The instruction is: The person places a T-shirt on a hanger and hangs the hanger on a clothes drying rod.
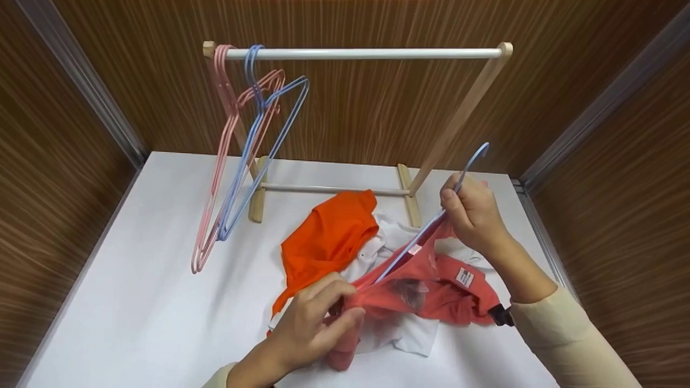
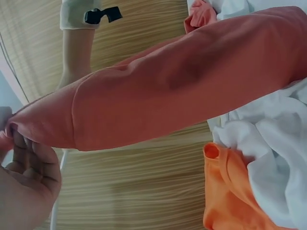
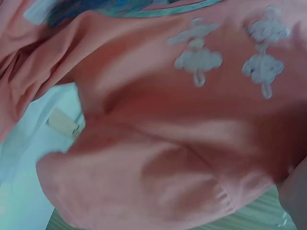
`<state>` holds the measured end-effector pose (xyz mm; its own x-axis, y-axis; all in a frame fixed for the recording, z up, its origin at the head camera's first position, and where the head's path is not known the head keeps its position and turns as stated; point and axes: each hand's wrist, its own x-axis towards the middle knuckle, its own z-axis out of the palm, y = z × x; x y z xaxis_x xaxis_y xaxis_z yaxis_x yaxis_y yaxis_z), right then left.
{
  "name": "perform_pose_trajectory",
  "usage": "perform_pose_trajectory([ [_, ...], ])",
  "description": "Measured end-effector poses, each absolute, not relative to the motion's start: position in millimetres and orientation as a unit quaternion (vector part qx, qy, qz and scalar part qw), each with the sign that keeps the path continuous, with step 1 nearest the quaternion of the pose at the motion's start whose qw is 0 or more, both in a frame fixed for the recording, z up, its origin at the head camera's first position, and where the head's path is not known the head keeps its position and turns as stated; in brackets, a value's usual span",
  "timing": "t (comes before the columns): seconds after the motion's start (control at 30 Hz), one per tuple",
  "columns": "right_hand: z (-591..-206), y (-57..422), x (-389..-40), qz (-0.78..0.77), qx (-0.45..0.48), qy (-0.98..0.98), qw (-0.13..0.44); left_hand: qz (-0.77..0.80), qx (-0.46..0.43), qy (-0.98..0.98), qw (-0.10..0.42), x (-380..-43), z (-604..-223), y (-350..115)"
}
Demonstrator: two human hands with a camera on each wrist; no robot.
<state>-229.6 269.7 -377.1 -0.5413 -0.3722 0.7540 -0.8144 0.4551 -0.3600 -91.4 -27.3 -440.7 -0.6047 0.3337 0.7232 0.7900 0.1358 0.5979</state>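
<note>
A coral-red garment (image 1: pixel 463 307) with a small white label is stretched between my two hands. My right hand (image 1: pixel 473 215) grips a light blue hanger (image 1: pixel 411 245) just below its hook, with the fabric right beside the fingers. The hanger slants down into the garment's opening, and its lower end is hidden in the cloth. At the near left of the opening, my left hand (image 1: pixel 312 320) pinches the garment's edge between thumb and fingers. In the right wrist view, white cloud-shaped patches (image 3: pixel 199 62) show on the coral fabric.
Behind stands a wooden clothes rack with a white rod (image 1: pixel 366 54). Pink hangers (image 1: pixel 215 178) and blue hangers (image 1: pixel 245 172) hang at its left end. An orange garment (image 1: pixel 323 237) and white clothes (image 1: pixel 420 334) lie on the white table (image 1: pixel 135 291). Brown wood-patterned panels (image 1: pixel 345 118) enclose it.
</note>
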Motion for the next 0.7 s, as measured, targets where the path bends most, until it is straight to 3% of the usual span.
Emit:
perform_pose_trajectory([
  [0.47,-369,240,-211,0.349,0.426,-0.770,0.322,-0.499,-0.352,-0.773,0.170,-103,-431,-22],
  [0.7,-371,227,-202,0.338,0.436,-0.768,0.325,-0.526,-0.334,-0.778,0.085,-109,-424,-18],
])
